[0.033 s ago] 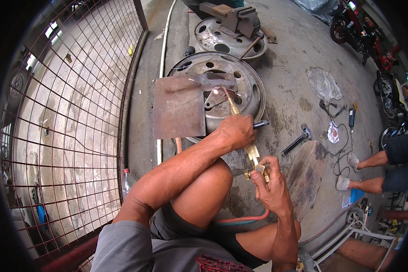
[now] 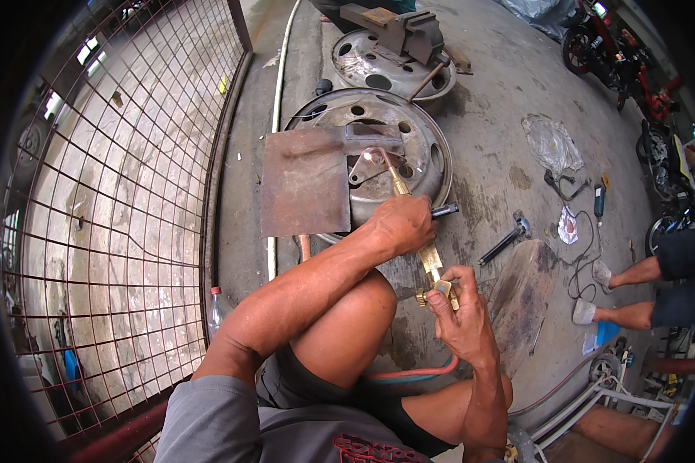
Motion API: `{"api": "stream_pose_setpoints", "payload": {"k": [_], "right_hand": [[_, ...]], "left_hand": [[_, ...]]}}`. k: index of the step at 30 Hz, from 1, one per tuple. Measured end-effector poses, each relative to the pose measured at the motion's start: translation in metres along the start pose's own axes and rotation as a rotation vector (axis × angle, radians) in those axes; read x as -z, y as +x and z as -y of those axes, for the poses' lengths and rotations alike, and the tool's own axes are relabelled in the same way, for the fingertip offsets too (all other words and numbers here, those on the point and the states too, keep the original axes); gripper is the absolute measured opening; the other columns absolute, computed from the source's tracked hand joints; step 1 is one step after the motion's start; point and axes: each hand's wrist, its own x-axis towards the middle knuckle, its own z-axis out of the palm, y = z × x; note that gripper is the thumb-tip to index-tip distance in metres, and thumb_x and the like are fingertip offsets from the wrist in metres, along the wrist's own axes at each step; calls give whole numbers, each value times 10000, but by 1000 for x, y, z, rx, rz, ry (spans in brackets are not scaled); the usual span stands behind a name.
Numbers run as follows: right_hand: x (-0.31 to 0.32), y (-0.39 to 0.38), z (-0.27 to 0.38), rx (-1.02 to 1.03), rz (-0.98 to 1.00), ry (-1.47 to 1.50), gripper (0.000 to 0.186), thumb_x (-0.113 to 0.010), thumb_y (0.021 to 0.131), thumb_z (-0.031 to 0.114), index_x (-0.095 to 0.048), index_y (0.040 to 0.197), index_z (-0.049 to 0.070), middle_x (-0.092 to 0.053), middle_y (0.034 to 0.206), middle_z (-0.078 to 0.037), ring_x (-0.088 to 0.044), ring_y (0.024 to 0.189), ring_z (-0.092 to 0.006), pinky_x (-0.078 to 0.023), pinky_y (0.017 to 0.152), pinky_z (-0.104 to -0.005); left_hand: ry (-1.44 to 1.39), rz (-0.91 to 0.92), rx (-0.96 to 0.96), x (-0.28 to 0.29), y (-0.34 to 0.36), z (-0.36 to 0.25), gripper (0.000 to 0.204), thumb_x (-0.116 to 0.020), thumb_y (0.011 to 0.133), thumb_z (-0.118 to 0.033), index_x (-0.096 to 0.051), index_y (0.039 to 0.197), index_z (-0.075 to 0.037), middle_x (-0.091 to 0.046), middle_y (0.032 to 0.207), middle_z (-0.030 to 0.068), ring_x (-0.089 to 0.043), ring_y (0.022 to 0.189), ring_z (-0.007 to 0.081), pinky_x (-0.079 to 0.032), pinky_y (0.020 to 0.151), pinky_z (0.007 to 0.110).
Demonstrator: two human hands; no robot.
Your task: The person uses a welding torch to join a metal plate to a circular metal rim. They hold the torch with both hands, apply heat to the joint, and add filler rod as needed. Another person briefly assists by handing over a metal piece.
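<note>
My left hand [image 2: 403, 225] is closed around the brass gas torch [image 2: 431, 261]. From the same grip juts a short dark cylinder [image 2: 445, 210] whose kind I cannot make out. At the torch's rear end, the thumb and fingers of my right hand [image 2: 465, 315] close on the brass valve body and its knob. The torch's bent tip glows against a small triangular metal plate [image 2: 372, 171] with a hole in one corner. Under that plate lies a large steel wheel rim [image 2: 432, 143]. A rusty square metal sheet [image 2: 305, 185] overlaps the rim on its left side.
Beyond the rim, a bench vise [image 2: 409, 37] stands on a second wheel rim [image 2: 351, 69]. A hammer [image 2: 506, 238] rests on the concrete to the right. Wire fencing [image 2: 123, 193] runs along the left. Red and blue hoses [image 2: 421, 373] pass under my legs. Another person's legs [image 2: 633, 315] show at right.
</note>
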Motion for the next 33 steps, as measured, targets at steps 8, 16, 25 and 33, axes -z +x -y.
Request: {"api": "stream_pose_setpoints", "payload": {"k": [8, 16, 25, 33], "right_hand": [[1, 5, 2, 6, 9, 1, 455, -603, 1078, 462, -425, 1266, 88, -628, 763, -64, -578, 495, -107, -447, 453, -296], [2, 5, 5, 9, 7, 1, 420, -573, 1092, 464, -464, 1278, 104, -627, 772, -78, -591, 503, -115, -458, 457, -303], [3, 5, 10, -10, 15, -7, 420, -520, 1109, 487, -509, 1292, 109, -625, 791, -76, -597, 511, -120, -466, 461, -308], [5, 4, 16, -61, 29, -50, 356, -515, 1126, 398, -528, 1285, 80, -637, 765, -115, -661, 652, -271, -516, 623, -435]], "left_hand": [[1, -3, 8, 3, 4, 2, 399, -657, 974, -332, -653, 1004, 66, -723, 888, 310, -722, 898, 496, -574, 825, 548], [-4, 5, 15, 4, 5, 0, 395, -652, 977, -329, -654, 1016, 64, -722, 862, 304, -725, 885, 488, -573, 819, 543], [-4, 0, 13, 4, 4, 1, 382, -648, 988, -325, -650, 1021, 55, -721, 788, 270, -741, 857, 461, -577, 817, 537], [-20, 20, 16, 3, 5, 1, 387, -655, 986, -330, -650, 1047, 52, -728, 856, 289, -734, 884, 478, -573, 832, 549]]}}
